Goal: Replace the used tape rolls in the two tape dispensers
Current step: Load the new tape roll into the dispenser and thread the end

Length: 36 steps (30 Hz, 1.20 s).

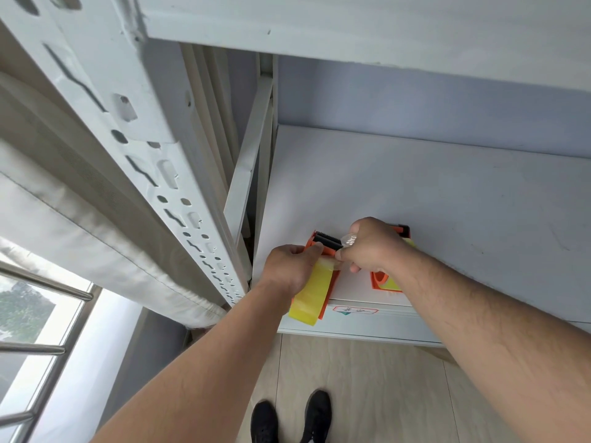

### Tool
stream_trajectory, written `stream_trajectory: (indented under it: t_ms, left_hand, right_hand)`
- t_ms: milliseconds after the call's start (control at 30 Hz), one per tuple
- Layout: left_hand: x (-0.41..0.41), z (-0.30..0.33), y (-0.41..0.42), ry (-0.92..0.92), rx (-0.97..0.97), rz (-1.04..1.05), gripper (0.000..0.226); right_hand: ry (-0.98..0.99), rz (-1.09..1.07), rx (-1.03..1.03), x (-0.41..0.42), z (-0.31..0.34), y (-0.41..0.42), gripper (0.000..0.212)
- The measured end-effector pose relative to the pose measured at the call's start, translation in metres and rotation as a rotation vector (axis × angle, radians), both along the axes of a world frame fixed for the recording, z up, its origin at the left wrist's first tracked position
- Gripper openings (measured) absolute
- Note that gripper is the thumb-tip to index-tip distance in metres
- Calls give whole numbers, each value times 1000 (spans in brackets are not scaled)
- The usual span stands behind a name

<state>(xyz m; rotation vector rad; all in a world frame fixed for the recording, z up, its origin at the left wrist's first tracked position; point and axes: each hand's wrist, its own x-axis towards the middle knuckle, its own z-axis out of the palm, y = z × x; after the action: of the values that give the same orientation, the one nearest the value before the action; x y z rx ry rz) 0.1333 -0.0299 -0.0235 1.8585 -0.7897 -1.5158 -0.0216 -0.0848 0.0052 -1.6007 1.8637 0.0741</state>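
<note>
An orange tape dispenser with a black roller lies at the front left of the white shelf, and a yellow tape roll sits in it, overhanging the shelf edge. My left hand grips the dispenser's left side over the roll. My right hand pinches the clear tape end just right of the roller. A second orange dispenser with yellow tape lies under my right wrist, mostly hidden.
A white perforated rack upright stands to the left, with a grey curtain and a barred window beyond. An upper shelf hangs overhead. A red-framed label is on the shelf front. My black shoes stand on pale flooring.
</note>
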Motion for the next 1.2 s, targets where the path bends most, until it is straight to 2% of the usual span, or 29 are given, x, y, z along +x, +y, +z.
stream_trajectory:
  t_ms: [167, 300, 433, 600, 833, 900, 1033, 1200]
  left_hand:
    - [0, -1, -1, -54, -11, 18, 31]
    - [0, -3, 0, -113, -29, 3, 35]
    - [2, -3, 1, -108, -25, 12, 38]
    - [4, -5, 3, -122, -52, 12, 37]
    - [2, -5, 7, -142, -71, 25, 46]
    - [2, -6, 8, -133, -80, 25, 43]
    - [1, -6, 8, -126, -92, 29, 38]
    - [-2, -8, 8, -131, -108, 42, 37]
  right_hand:
    - [-53, -56, -16, 6, -8, -2, 23]
    - [-168, -177, 87, 4, -15, -1, 16]
    - [-268, -255, 160, -1, -12, 2, 25]
    - [-346, -278, 264, -6, 5, -1, 14]
    - [-354, -211, 337, -3, 11, -6, 25]
    - [-348, -202, 345, -2, 8, -7, 23]
    - [-232, -157, 280, 1, -2, -6, 17]
    - [-149, -153, 319, 5, -5, -15, 16]
